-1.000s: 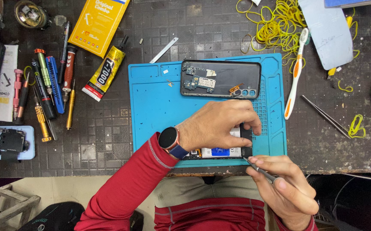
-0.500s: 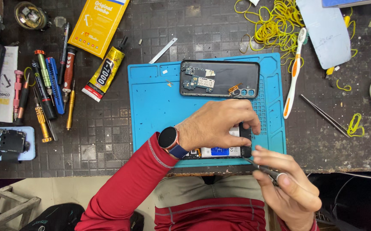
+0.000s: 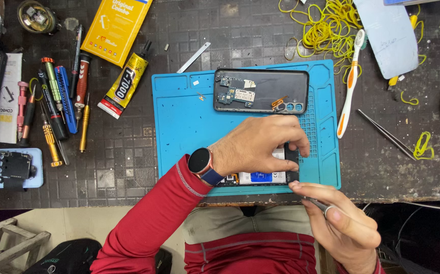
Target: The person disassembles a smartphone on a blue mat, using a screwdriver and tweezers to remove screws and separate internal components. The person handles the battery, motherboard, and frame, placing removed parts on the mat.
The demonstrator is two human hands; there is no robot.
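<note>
The left hand (image 3: 260, 147) lies flat, fingers together, pressing the opened phone (image 3: 263, 177) down at the near edge of the blue mat (image 3: 184, 127), while the right hand (image 3: 339, 223) pinches a thin metal tool (image 3: 317, 204) at the phone's corner. A slip there could gouge the battery (label only partly visible), I'd judge. The tool's tip is hidden, and the palm covers most of the phone.

bench (image 3: 230, 30): dark, gridded | blue mat (image 3: 184, 127) | glue tube (image 3: 126, 83) | screwdrivers (image 3: 52, 106) | yellow bands (image 3: 331, 25)
</note>
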